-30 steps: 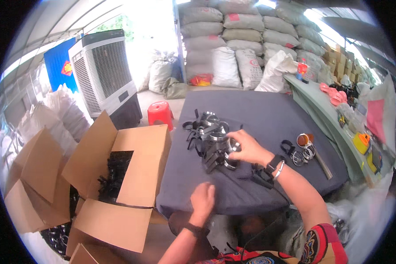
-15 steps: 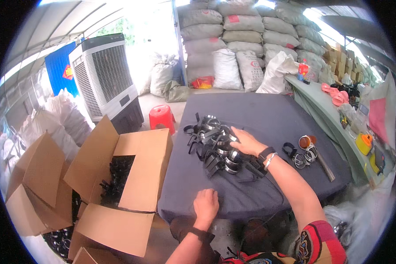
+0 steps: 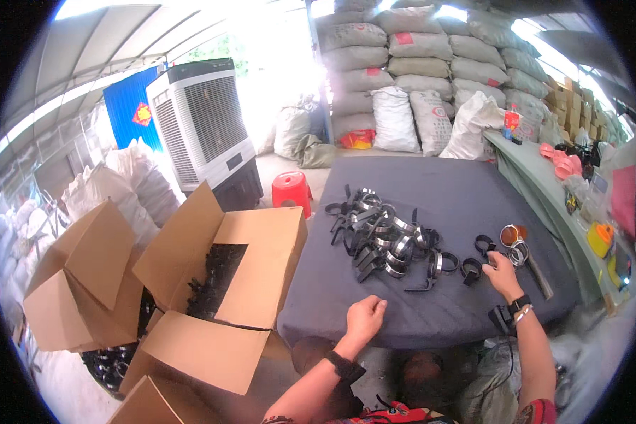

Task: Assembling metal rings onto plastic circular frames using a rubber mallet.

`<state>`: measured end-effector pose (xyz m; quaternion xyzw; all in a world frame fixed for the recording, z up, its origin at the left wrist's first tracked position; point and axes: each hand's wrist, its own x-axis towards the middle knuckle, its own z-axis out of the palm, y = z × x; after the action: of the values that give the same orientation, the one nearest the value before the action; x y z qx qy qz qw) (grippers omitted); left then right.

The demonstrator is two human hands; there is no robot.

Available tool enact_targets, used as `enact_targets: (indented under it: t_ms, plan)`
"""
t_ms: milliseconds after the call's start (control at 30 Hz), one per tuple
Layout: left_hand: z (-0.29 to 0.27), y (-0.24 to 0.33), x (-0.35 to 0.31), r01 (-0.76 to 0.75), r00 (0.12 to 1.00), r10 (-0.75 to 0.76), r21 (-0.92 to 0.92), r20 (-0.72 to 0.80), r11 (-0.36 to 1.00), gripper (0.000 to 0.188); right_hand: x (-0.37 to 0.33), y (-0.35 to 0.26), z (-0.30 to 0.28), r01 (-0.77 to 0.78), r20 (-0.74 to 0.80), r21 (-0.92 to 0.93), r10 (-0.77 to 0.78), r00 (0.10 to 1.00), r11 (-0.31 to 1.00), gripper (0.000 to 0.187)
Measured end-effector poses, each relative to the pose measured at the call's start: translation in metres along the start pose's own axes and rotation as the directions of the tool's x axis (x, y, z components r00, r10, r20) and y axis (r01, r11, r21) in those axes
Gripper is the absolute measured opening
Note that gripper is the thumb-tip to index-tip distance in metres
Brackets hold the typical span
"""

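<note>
A heap of shiny metal band rings with black handles [image 3: 381, 237] lies on the dark cloth-covered table [image 3: 417, 177]. At its right end are a loose ring piece with a black handle [image 3: 432, 272] and a separate black ring [image 3: 471, 271]. My right hand [image 3: 503, 277] is over the table's right side, fingers apart, beside that black ring. Just beyond its fingertips lie another black ring [image 3: 484, 244] and silver rings [image 3: 518, 253]. My left hand [image 3: 365, 319] rests in a loose fist at the table's near edge, apart from the heap, with nothing visible in it.
Left of the table stand open cardboard boxes [image 3: 261, 244] holding black parts, and a red stool [image 3: 291, 192]. A hammer-like tool with a grey handle [image 3: 542, 279] lies at right. Beyond is a green side bench [image 3: 537, 180]. A black corded object [image 3: 500, 319] sits at the near edge.
My right hand has left the heap and moved right toward the separate rings. Several ring pieces now lie spread at the heap's right end. The whole view has shifted; my left hand stays curled.
</note>
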<state>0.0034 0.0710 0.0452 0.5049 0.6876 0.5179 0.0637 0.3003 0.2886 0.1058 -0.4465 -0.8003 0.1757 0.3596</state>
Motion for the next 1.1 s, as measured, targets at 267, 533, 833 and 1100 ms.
enact_targets:
  t_ms: [267,533,833,1100]
  plan:
    - [0.009,-0.007,0.007,-0.073,0.99,0.101,0.242,-0.103,0.967,0.024,-0.01,0.088,-0.024,-0.236,-0.163,-0.217,0.203,0.966,0.947,0.022]
    - [0.03,-0.007,0.004,-0.153,0.98,0.184,0.298,-0.081,0.942,0.023,-0.007,0.064,-0.014,-0.047,-0.103,-0.299,0.017,0.995,0.953,0.024]
    - [0.024,-0.006,0.001,-0.178,0.975,0.21,0.319,-0.068,0.931,0.017,0.012,0.071,0.013,-0.065,-0.123,-0.435,0.012,0.992,0.898,0.013]
    - [0.021,-0.007,0.004,-0.191,0.97,0.223,0.264,-0.097,0.945,0.02,-0.007,0.002,-0.022,-0.12,-0.009,0.805,0.214,0.977,0.581,0.014]
